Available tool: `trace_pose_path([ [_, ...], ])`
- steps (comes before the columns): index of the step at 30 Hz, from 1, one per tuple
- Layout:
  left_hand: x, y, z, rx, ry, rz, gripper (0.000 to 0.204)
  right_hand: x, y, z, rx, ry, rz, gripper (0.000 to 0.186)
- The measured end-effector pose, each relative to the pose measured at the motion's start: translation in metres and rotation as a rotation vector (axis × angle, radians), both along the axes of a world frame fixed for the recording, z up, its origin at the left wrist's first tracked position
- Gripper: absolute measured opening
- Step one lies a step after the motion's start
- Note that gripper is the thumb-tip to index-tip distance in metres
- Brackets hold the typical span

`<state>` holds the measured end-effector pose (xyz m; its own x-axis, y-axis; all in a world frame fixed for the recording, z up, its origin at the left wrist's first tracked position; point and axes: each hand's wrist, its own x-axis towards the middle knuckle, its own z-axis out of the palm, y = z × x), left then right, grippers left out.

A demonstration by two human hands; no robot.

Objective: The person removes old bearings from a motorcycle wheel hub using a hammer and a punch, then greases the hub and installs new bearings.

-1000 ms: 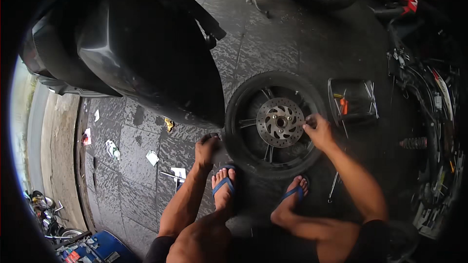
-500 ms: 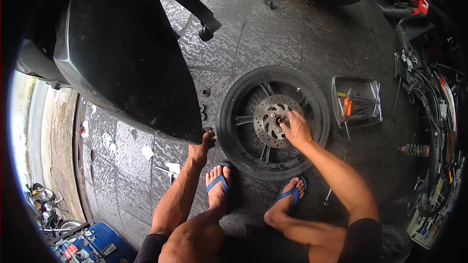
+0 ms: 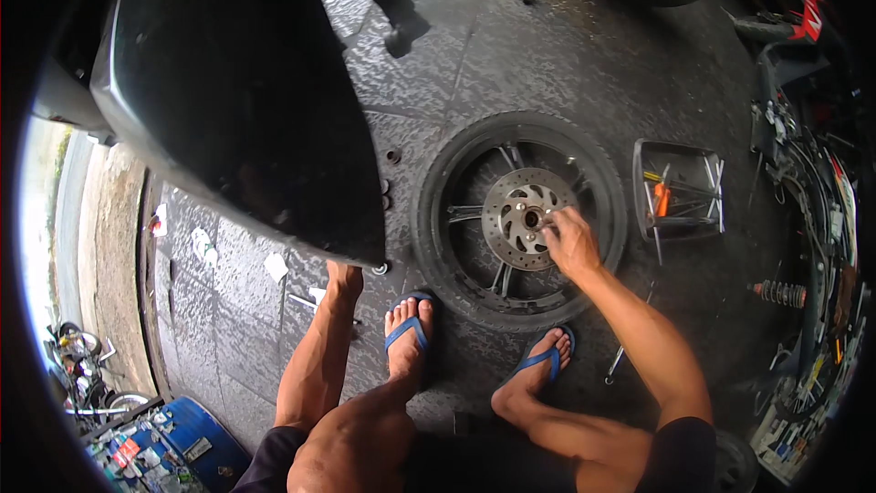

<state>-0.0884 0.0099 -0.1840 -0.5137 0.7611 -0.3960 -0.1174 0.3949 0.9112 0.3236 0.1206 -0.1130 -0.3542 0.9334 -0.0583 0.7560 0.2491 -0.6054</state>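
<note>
- Right hand point(image 3: 574, 245): fingers curled over the brake disc point(image 3: 500, 228), beside the hub point(image 3: 531, 218); I cannot tell whether they pinch anything.
- Left hand point(image 3: 344, 273): mostly hidden by the black body panel point(image 3: 246, 119); I cannot tell its state.
- Wheel point(image 3: 465, 213): I find it flat on the floor point(image 3: 511, 55), beyond the feet point(image 3: 406, 333).
- Tray point(image 3: 693, 233): right of the wheel, holding an orange-handled tool point(image 3: 662, 198).

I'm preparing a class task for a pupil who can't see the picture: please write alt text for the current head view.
A person's right hand is over the brake disc of a spoked wheel lying flat on dark paving. The left hand is mostly hidden by a large black panel. Right of the wheel, a dark tray holds tools, one orange-handled.
</note>
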Motion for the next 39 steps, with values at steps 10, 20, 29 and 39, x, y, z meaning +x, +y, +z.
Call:
trace_pose_path([
  [10,-0.02,-0.058,0.016,-0.115,0.725,-0.172,0.022,0.054,-0.007,0.028,0.002,-0.032,-0.16,0.019],
  [20,0.025,-0.05,-0.007,-0.081,0.853,-0.511,0.037,0.103,-0.059,0.055,-0.065,-0.066,-0.298,0.018],
  [29,0.171,0.058,0.077,0.327,0.698,-0.872,0.046,0.118,-0.105,0.093,-0.216,-0.145,-0.266,0.019],
  [39,0.241,0.099,0.038,0.389,0.897,-0.966,0.027,0.182,-0.382,-0.014,-0.628,0.015,-0.897,0.034],
])
